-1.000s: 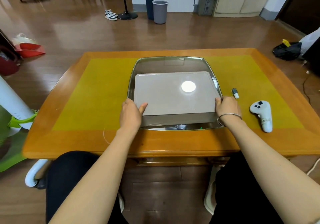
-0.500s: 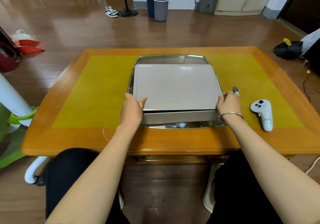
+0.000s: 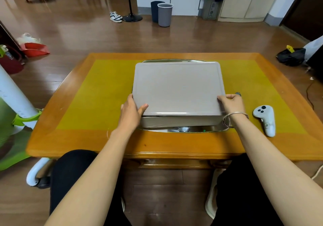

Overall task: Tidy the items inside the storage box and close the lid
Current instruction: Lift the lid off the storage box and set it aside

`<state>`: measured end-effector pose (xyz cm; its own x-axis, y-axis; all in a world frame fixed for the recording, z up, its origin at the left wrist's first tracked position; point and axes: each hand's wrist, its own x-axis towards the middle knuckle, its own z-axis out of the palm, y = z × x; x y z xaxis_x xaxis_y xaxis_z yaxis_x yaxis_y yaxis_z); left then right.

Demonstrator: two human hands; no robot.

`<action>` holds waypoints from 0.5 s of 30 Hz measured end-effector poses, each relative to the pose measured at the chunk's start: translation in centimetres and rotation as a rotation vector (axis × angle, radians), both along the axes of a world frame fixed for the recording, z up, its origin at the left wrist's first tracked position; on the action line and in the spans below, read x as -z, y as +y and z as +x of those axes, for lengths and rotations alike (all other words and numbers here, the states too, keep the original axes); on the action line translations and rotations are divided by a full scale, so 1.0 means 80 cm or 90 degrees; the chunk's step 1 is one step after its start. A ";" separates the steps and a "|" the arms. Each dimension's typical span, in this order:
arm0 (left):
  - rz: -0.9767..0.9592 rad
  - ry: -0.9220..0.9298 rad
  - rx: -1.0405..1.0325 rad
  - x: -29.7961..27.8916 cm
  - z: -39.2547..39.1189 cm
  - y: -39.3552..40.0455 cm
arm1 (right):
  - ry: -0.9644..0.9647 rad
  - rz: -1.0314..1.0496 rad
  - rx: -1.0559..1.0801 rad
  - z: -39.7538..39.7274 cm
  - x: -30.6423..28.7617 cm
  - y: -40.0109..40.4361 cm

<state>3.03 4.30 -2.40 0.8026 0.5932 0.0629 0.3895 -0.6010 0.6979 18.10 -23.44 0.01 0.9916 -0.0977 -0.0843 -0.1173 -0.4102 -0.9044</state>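
A flat pale grey plastic lid [image 3: 178, 87] with rounded corners is held over the grey storage box [image 3: 178, 121], of which only the near wall is seen. The long axis of the lid runs left to right, and its near edge is raised above the box wall. The lid is gripped at its near left corner by the left hand [image 3: 131, 111], thumb on top, and at its near right corner by the right hand [image 3: 231, 103]. The box stands on a shiny metal tray [image 3: 183, 130] in the middle of the orange wooden table [image 3: 78, 143]. A white controller [image 3: 265, 119] lies at the right.
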 end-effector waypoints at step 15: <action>0.152 0.063 0.044 -0.047 0.006 0.023 | 0.029 0.454 -0.092 -0.043 -0.068 0.034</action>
<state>3.48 6.12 1.35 0.8499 0.5144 0.1143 0.4008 -0.7718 0.4936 14.66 -20.76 5.45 0.9846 0.1280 -0.1193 -0.1497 0.2629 -0.9532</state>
